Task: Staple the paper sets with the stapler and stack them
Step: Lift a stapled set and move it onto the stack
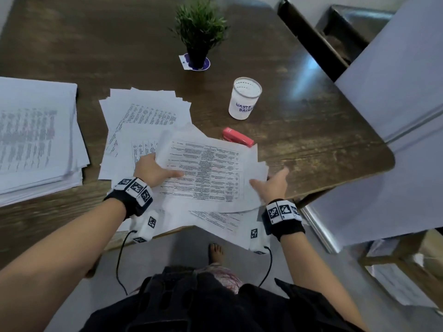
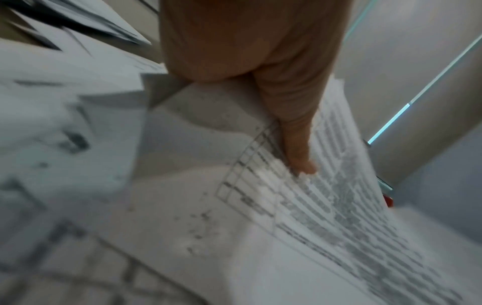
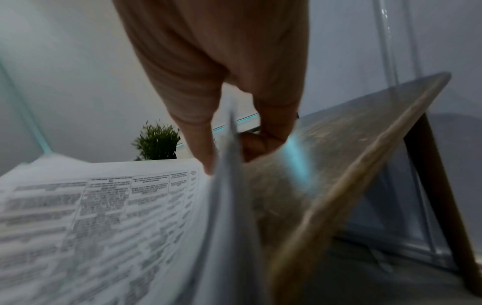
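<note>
Both hands are on one paper set [image 1: 203, 171] near the front edge of the desk [image 1: 311, 144]. The left hand [image 1: 153, 170] pinches its left edge, thumb on top over the printed table, and the left wrist view shows that thumb [image 2: 297, 144] pressed flat on the sheet. The right hand [image 1: 272, 185] has the right edge, with its thumb on top and fingers underneath. From the right wrist view the sheets [image 3: 104, 216] run edge-on between thumb and fingers.

The pink stapler [image 1: 237, 137] lies on the desk just behind the held set, nothing touching it. More loose pages [image 1: 143, 111] are fanned out messily under and behind the set, some hanging over the front edge. A tall neat stack of paper [image 1: 36, 140] sits well off to the left.

Further back is a white cup [image 1: 245, 98] with "WASTE BASKET" handwritten on it; I can't tell what's in it. A small potted plant [image 1: 200, 32] stands behind that on a round coaster.

The desk is dark, worn-looking wood with a rounded corner on the right. The floor [image 1: 179, 250] is grey, and a bare foot [image 1: 215, 252] shows beneath the desk edge.
</note>
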`<state>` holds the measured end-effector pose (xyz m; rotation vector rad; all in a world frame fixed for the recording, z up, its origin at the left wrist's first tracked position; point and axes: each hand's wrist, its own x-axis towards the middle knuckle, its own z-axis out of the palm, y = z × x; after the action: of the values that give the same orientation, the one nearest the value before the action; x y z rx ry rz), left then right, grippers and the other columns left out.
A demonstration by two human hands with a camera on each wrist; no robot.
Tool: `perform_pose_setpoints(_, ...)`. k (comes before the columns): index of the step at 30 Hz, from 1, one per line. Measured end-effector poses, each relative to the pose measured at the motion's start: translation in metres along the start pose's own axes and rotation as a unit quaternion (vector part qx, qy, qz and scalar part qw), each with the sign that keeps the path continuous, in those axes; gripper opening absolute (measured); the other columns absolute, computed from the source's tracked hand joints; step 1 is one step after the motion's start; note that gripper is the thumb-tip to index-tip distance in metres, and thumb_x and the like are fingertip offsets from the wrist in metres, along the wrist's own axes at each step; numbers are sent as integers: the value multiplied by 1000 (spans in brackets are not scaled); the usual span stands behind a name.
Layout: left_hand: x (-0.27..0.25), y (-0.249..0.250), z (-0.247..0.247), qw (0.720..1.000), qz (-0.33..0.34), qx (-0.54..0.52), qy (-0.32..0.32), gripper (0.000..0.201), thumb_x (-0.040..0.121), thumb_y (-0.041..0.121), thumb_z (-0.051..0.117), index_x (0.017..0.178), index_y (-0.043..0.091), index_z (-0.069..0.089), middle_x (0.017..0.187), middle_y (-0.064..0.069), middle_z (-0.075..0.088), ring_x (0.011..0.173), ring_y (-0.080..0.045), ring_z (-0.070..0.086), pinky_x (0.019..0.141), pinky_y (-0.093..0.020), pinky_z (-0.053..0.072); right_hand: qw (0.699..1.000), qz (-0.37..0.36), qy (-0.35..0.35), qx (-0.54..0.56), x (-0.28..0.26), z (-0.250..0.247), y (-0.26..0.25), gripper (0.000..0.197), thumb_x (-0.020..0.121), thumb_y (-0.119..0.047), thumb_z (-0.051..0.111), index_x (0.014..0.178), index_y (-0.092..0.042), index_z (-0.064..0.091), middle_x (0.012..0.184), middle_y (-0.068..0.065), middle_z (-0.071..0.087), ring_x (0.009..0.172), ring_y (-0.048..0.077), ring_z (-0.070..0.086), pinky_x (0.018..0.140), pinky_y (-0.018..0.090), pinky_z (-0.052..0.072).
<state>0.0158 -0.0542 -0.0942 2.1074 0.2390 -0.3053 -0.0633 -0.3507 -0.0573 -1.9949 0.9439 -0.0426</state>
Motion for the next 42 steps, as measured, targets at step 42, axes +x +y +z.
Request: perform_pose_setpoints(42,47,44,-113,949,53,-261,168,45,59,14,92,99,7,73,101,-8,74,94,-20,71,89,-48,56,926,-199,-224,231,61,79,-179,35,65,-13,89,94,-17,70,93,4,73,86,17,70,79,38,56)
